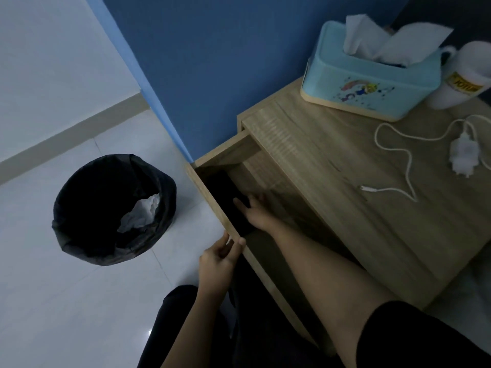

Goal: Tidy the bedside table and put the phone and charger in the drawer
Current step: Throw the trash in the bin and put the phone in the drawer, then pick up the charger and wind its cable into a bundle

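Wood-grain table, plastic and paper
Table [345, 160] matt wood grain; tissue box [372, 83] smooth plastic; floor [79, 301] glossy tile; bin [114, 211] liner shiny plastic

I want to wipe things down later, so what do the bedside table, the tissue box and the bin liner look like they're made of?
Bedside table: wood-look board, probably matte laminate, judging by the uniform printed grain. Tissue box: smooth light-blue plastic with a tan base rim, possibly wood or bamboo. Bin liner: thin black plastic film, crinkled and faintly shiny.

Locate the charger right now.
In the head view, the white charger lies on the bedside table top at right, cable trailing left, in front of the blue tissue box, not yet in the open drawer.
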